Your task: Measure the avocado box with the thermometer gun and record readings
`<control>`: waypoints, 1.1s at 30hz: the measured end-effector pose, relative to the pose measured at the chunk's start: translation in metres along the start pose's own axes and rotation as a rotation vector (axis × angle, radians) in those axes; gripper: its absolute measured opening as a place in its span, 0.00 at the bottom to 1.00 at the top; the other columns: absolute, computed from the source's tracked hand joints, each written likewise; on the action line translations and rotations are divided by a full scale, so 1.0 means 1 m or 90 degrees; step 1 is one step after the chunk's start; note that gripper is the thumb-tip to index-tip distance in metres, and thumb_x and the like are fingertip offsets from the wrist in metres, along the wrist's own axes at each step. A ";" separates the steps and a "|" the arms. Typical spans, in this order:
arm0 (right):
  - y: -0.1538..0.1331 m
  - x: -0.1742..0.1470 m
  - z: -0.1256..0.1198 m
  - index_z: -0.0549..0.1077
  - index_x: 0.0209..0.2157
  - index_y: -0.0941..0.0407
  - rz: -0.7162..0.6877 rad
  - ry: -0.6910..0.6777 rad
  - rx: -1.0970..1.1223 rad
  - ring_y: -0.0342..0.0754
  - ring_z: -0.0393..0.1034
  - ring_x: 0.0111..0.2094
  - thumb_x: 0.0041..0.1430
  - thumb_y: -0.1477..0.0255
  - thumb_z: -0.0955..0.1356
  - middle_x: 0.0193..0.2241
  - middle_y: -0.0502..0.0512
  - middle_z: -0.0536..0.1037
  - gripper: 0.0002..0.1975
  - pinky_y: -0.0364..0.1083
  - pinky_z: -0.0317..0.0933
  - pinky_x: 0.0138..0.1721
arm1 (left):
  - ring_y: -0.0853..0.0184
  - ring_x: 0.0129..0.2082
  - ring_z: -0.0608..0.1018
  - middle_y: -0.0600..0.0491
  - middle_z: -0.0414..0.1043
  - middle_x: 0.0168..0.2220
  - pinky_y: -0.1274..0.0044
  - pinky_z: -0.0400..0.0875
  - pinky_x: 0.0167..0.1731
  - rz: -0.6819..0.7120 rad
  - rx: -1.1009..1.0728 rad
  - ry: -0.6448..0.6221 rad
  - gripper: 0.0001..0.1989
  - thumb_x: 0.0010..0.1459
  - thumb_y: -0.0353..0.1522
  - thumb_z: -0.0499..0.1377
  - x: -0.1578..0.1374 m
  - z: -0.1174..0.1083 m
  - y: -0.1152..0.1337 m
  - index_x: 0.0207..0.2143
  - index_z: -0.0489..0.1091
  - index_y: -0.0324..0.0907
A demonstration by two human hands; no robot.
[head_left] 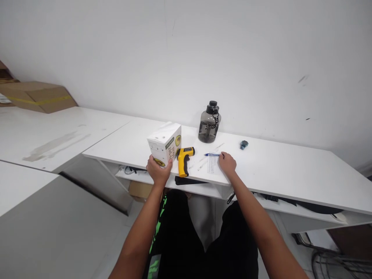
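At the far left, brown cardboard boxes (37,96) sit against the white wall on a white table (58,133) whose surface carries a few grey smears. Next comes the white desk (290,170) at which the person sits, with a lower shelf showing beneath its front edge.

The left hand (158,170) is closed around the near bottom corner of a white carton (165,144), the fingers wrapped over its lower edge and the thumb side pressed to the front face. The carton stands upright on the desk near its front edge; it bears small print on one face and a round green-and-yellow mark on the other. Just beside it to the right lies a yellow and black infrared thermometer gun (184,158), its handle pointing toward the person; it looks to be touching or almost touching the carton.

Behind these, near the wall, stands a smoky grey water jug (209,123) with a black cap. In front of it a blue pen (212,154) lies across the top of a printed paper sheet (212,164). The right hand (227,163) rests on the sheet's right edge, fingers curled loosely downward, its fingertips at the pen's end; whether it actually grips the pen cannot be told. Further right, well apart, a small blue object (243,144) lies on the desk.
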State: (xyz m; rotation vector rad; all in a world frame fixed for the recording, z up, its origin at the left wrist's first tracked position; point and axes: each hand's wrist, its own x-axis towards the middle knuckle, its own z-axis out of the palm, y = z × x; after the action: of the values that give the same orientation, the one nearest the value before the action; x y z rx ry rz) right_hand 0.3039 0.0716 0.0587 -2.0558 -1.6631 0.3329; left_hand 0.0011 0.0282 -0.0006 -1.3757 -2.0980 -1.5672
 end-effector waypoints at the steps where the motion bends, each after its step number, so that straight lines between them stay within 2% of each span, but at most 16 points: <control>1: 0.000 0.001 0.000 0.72 0.55 0.56 -0.004 -0.009 -0.020 0.55 0.69 0.52 0.66 0.68 0.57 0.52 0.60 0.75 0.21 0.50 0.59 0.50 | 0.46 0.51 0.70 0.36 0.67 0.47 0.59 0.62 0.51 -0.001 -0.001 -0.003 0.43 0.47 0.48 0.61 0.000 -0.001 0.001 0.58 0.54 0.32; 6: -0.005 0.000 -0.010 0.63 0.62 0.57 0.015 -0.073 -0.017 0.55 0.66 0.56 0.66 0.67 0.57 0.56 0.61 0.71 0.25 0.52 0.56 0.55 | 0.48 0.50 0.71 0.38 0.68 0.47 0.59 0.63 0.50 -0.003 -0.007 -0.021 0.41 0.48 0.48 0.62 0.001 -0.012 0.009 0.58 0.55 0.33; 9: -0.023 -0.027 -0.017 0.57 0.64 0.62 0.010 -0.062 -0.014 0.59 0.63 0.58 0.65 0.64 0.59 0.58 0.67 0.68 0.30 0.56 0.55 0.56 | 0.47 0.50 0.71 0.38 0.68 0.48 0.59 0.64 0.50 -0.014 -0.013 -0.038 0.41 0.47 0.48 0.63 0.003 -0.017 0.013 0.57 0.56 0.34; 10: -0.033 -0.041 -0.017 0.57 0.64 0.62 -0.039 -0.030 -0.021 0.60 0.63 0.58 0.65 0.63 0.59 0.58 0.68 0.68 0.30 0.56 0.54 0.56 | 0.47 0.50 0.71 0.38 0.68 0.48 0.58 0.64 0.50 -0.019 -0.016 -0.040 0.41 0.47 0.48 0.64 0.004 -0.018 0.014 0.57 0.56 0.35; 12: -0.057 -0.070 -0.012 0.58 0.64 0.59 -0.175 -0.015 -0.014 0.58 0.64 0.57 0.66 0.62 0.57 0.55 0.66 0.71 0.28 0.56 0.53 0.57 | 0.48 0.51 0.71 0.38 0.67 0.49 0.59 0.64 0.51 -0.021 -0.023 -0.036 0.42 0.46 0.48 0.64 0.005 -0.019 0.015 0.58 0.56 0.35; 13: -0.069 -0.083 -0.007 0.60 0.63 0.58 -0.219 -0.056 -0.004 0.57 0.66 0.54 0.67 0.60 0.57 0.52 0.64 0.74 0.27 0.56 0.54 0.56 | 0.48 0.50 0.71 0.38 0.67 0.49 0.59 0.64 0.51 -0.019 -0.024 -0.031 0.42 0.46 0.47 0.65 0.005 -0.020 0.016 0.58 0.56 0.35; 15: -0.095 -0.100 0.004 0.63 0.61 0.60 -0.246 -0.135 -0.006 0.59 0.68 0.52 0.66 0.57 0.57 0.51 0.66 0.74 0.29 0.57 0.57 0.53 | 0.48 0.49 0.72 0.39 0.68 0.47 0.59 0.65 0.50 -0.012 -0.021 -0.019 0.41 0.46 0.47 0.65 0.002 -0.021 0.017 0.57 0.57 0.35; 19: -0.128 -0.103 0.027 0.57 0.63 0.65 -0.214 -0.170 -0.022 0.64 0.67 0.54 0.62 0.54 0.61 0.56 0.73 0.69 0.36 0.57 0.59 0.50 | 0.49 0.47 0.73 0.41 0.69 0.43 0.60 0.67 0.48 -0.006 0.004 0.005 0.37 0.46 0.47 0.65 -0.013 -0.029 0.021 0.53 0.61 0.35; 23: -0.132 -0.095 0.040 0.56 0.63 0.65 -0.188 -0.194 0.013 0.64 0.66 0.54 0.60 0.50 0.62 0.56 0.73 0.68 0.39 0.56 0.60 0.50 | 0.49 0.46 0.73 0.42 0.69 0.42 0.61 0.67 0.47 -0.014 0.028 0.010 0.38 0.45 0.48 0.66 -0.026 -0.038 0.028 0.52 0.62 0.35; 27: -0.125 -0.098 0.041 0.56 0.61 0.63 -0.198 -0.178 0.041 0.64 0.65 0.55 0.58 0.51 0.62 0.55 0.72 0.69 0.39 0.56 0.59 0.52 | 0.49 0.46 0.73 0.42 0.69 0.42 0.61 0.67 0.46 -0.030 0.030 0.009 0.37 0.46 0.49 0.65 -0.030 -0.042 0.037 0.51 0.62 0.35; 31: -0.122 -0.097 0.034 0.65 0.52 0.60 -0.166 -0.197 0.110 0.61 0.70 0.50 0.53 0.57 0.67 0.49 0.67 0.74 0.29 0.53 0.61 0.49 | 0.48 0.47 0.73 0.41 0.69 0.42 0.60 0.66 0.46 -0.038 0.022 -0.007 0.37 0.45 0.48 0.66 -0.033 -0.050 0.040 0.51 0.62 0.35; 33: -0.116 -0.093 0.027 0.67 0.48 0.58 -0.123 -0.227 0.211 0.58 0.72 0.46 0.50 0.61 0.69 0.46 0.63 0.76 0.25 0.51 0.63 0.46 | 0.49 0.47 0.73 0.42 0.69 0.43 0.60 0.67 0.47 -0.054 0.004 -0.024 0.36 0.44 0.47 0.66 -0.034 -0.057 0.040 0.51 0.62 0.37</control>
State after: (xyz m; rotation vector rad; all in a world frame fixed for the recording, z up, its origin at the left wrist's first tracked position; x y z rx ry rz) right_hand 0.1706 0.0050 0.0841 -1.6453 -1.8440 0.8845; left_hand 0.0292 -0.0377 0.0292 -1.3405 -2.2084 -1.5758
